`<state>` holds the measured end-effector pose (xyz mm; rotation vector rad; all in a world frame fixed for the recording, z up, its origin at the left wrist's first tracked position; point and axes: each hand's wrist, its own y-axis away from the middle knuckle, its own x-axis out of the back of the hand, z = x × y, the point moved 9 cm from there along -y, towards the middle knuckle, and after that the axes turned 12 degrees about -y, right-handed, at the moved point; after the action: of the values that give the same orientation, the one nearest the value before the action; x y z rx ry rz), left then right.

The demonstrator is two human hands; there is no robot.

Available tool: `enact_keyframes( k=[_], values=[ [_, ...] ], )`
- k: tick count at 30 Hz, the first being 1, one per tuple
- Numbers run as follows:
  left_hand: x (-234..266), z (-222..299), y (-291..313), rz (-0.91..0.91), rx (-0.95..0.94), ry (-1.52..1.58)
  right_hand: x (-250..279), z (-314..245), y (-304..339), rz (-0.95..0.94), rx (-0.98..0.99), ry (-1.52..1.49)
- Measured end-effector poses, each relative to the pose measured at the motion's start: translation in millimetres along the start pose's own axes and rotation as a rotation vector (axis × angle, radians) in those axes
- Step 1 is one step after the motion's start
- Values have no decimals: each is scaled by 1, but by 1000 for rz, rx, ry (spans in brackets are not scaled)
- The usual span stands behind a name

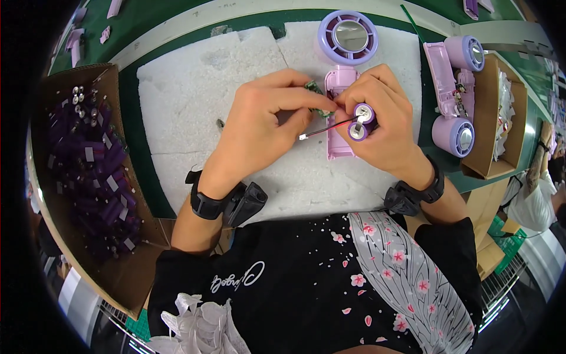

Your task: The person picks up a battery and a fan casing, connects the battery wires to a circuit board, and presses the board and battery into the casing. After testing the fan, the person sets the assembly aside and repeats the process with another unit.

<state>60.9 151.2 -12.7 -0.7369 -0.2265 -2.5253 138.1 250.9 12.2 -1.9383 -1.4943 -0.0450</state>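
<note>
My left hand [259, 121] pinches a small green circuit board [318, 99] at its edge, above the open pink handle of a handheld fan [339, 144]. In my right hand [383, 115] is a purple battery pack [361, 123] of two cells, their silver ends facing up. Red and black wires run from it to a small white connector [303, 137], which hangs loose below my left fingers. The fingertips of both hands almost meet over the handle and hide part of it. At the handle's far end lies the round lilac fan head [348, 37] with a mirrored centre.
The work lies on a white foam mat [194, 118]. To the left stands a cardboard box [150, 259] holding many purple battery packs [94, 171]. On the right are more fan bodies [451, 94] and another cardboard box [489, 135] with white pieces. A co-worker's arm [539, 153] shows at far right.
</note>
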Motion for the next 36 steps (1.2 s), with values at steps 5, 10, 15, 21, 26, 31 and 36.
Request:
enact_keyframes(
  k=[5, 10, 15, 21, 26, 31, 36],
  values=[
    [-7, 2, 1, -12, -63, 163, 2, 6, 3, 73, -52, -40],
    [-10, -8, 2, 99, 83, 380, 1, -1, -2, 7, -26, -6],
    [-7, -6, 2, 96, 67, 290, -3, 0, -2, -33, -24, 35],
    [-1, 4, 2, 110, -62, 68, -4, -1, -1, -50, -4, 67],
    [-4, -9, 4, 138, 83, 380, 1, -2, 1, 11, 52, -7],
    [-8, -11, 5, 121, 99, 377, 1, -3, 1, 8, 50, -5],
    [-9, -9, 4, 91, 73, 328, 2, -2, 1, 2, 24, 12]
  ],
)
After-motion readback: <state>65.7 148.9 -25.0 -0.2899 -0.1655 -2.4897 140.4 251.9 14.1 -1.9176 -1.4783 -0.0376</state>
